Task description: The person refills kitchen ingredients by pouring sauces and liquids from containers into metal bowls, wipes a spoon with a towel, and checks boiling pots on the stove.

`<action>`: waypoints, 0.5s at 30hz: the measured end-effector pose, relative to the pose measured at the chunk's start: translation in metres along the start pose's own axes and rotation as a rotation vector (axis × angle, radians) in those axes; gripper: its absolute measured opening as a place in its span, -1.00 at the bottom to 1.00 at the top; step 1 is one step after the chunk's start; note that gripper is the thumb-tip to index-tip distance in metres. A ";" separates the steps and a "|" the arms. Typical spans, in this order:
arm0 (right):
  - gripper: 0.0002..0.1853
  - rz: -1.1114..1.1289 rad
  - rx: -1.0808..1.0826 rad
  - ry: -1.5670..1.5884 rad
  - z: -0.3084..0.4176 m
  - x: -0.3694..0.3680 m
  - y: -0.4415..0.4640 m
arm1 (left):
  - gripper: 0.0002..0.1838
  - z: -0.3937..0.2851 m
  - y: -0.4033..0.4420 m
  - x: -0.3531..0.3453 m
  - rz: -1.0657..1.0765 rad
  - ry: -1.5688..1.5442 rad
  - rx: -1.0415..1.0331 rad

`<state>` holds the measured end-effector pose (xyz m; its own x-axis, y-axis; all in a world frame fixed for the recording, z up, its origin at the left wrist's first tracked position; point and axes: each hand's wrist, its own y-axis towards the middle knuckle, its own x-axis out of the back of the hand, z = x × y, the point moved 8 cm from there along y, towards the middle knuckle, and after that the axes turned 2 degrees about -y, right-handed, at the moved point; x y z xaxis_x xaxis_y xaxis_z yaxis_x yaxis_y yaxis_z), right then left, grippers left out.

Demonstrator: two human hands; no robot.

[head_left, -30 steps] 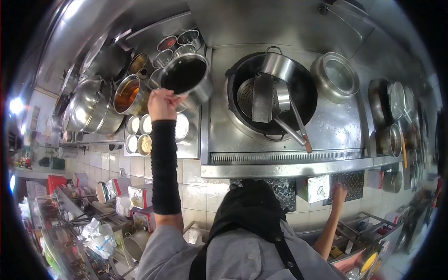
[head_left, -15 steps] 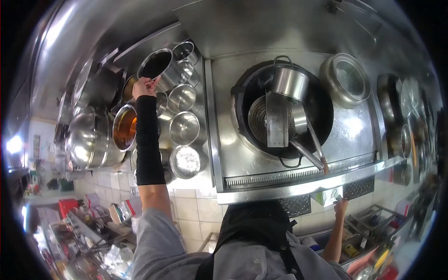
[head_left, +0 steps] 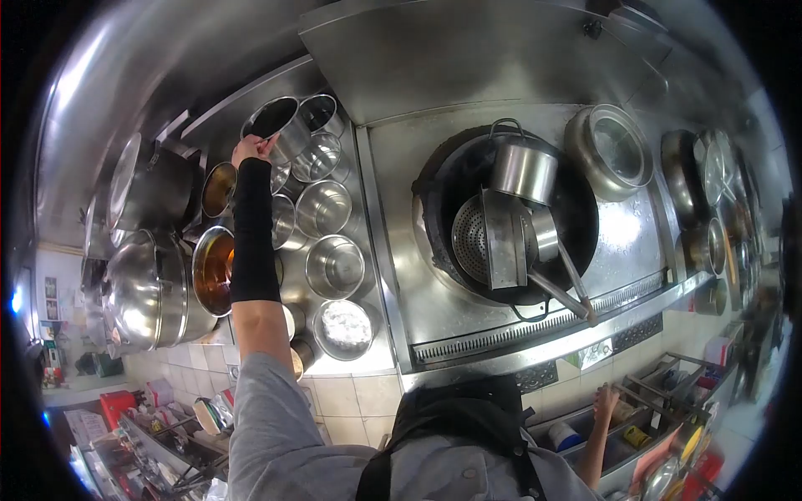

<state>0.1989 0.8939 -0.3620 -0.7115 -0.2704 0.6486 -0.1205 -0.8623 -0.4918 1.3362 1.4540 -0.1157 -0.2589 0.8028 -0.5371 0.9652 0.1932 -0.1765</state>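
My left hand (head_left: 256, 149) is closed on the rim of a steel pot with dark contents (head_left: 279, 129), at the back of the steel counter on the left. Round steel containers (head_left: 324, 209) stand in a row beside and in front of that pot, and the nearest one holds something white (head_left: 343, 329). Just left of my forearm is a pot of orange-brown liquid (head_left: 214, 271). Low on the right, my right hand (head_left: 606, 399) hangs over the floor side, small in view, its fingers too small to make out.
A large black wok (head_left: 576, 225) on the stove holds a perforated ladle (head_left: 470, 240), a small steel pot (head_left: 524, 173) and other tools, with handles over the front edge. A lidded steel vessel (head_left: 616, 150) stands at the right. Large pots (head_left: 138, 292) crowd the far left.
My left hand has carried the dark-filled pot left and back, away from over the steel containers, which now show. The view has shifted too. My right hand has dropped lower in view.
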 end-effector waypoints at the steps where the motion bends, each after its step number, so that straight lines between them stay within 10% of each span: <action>1: -0.60 0.024 -0.021 -0.028 0.008 0.000 -0.013 | -0.94 0.000 0.001 -0.003 0.013 0.002 0.007; 15: -0.58 -0.026 -0.042 -0.137 0.058 -0.016 -0.033 | -0.92 0.019 0.044 -0.009 -0.063 0.209 0.089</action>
<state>0.2544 0.9020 -0.3220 -0.6070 -0.3064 0.7333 -0.1689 -0.8519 -0.4957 1.3807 1.4445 -0.1346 -0.2958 0.8918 -0.3424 0.9380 0.2032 -0.2808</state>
